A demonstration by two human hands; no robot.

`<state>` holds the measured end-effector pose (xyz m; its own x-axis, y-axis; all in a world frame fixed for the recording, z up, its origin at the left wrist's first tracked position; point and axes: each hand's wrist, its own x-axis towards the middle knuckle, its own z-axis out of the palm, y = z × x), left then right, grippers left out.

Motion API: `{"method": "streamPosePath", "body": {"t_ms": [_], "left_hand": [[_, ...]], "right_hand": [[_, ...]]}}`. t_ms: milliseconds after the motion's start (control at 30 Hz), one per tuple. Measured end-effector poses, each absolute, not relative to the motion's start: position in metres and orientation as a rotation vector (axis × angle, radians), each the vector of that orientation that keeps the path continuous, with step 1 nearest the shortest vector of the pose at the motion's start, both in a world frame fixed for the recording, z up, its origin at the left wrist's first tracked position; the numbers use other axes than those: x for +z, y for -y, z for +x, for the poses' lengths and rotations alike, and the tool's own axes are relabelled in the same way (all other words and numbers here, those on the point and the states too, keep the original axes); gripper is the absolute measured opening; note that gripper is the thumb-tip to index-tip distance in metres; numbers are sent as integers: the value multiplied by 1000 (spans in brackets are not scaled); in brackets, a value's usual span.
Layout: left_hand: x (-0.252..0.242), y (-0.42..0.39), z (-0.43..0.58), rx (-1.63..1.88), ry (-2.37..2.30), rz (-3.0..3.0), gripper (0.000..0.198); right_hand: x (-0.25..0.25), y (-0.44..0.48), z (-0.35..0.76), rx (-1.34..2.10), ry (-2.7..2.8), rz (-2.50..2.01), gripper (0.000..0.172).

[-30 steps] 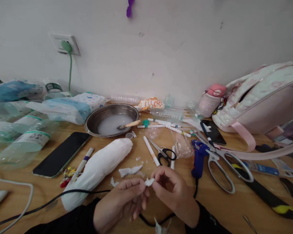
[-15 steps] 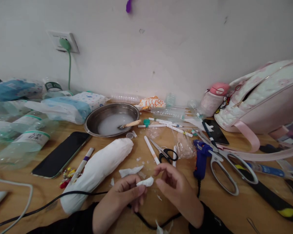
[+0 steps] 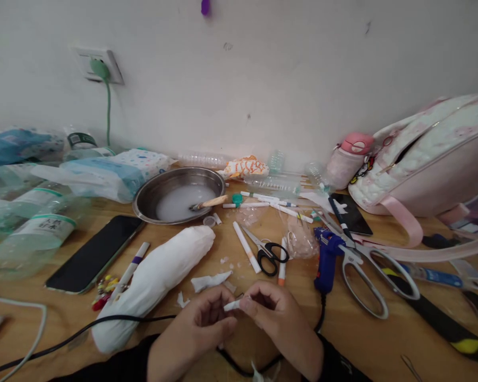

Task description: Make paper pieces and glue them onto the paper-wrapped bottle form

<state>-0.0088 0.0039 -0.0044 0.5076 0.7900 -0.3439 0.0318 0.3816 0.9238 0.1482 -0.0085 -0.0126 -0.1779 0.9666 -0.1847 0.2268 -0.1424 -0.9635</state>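
A small folded piece of white tissue paper [image 3: 231,306] lies between my two hands, low in the middle of the view. My left hand [image 3: 199,326] is closed on its left end with curled fingers. At its other end my right hand [image 3: 281,321] pinches it between thumb and forefinger. Just beyond the left hand rests a torn white tissue scrap [image 3: 210,281], with smaller bits around it. To the left lies a long white paper-wrapped form [image 3: 163,276]. Black-handled scissors [image 3: 269,254] lie open beyond my right hand, beside an orange-banded white marker [image 3: 247,248].
A metal bowl [image 3: 143,204] holds cloudy liquid and a brush [image 3: 211,202]. Left are a phone [image 3: 95,254] and plastic bottles [image 3: 43,233]. On the right sit a blue glue gun [image 3: 325,260], large scissors [image 3: 362,281] and a pink bag [image 3: 430,164]. A black cable [image 3: 135,318] crosses the table.
My right hand has moved left and closed on the tissue piece, which only the left hand held before. The tissue now looks narrower and is partly covered by fingers.
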Motion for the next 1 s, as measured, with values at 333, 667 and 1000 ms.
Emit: {"method": "streamPosePath", "body": {"t_ms": [333, 667, 1000], "left_hand": [[-1, -6, -11, 589, -1066, 1247, 26], [4, -4, -13, 532, -1165, 1535, 17], [1, -5, -10, 534, -1145, 1496, 19]], "right_hand": [[-8, 8, 149, 1330, 1555, -1375, 23], [-6, 10, 147, 1202, 1477, -1526, 30], [-7, 13, 141, 1116, 1617, -1511, 7]]}}
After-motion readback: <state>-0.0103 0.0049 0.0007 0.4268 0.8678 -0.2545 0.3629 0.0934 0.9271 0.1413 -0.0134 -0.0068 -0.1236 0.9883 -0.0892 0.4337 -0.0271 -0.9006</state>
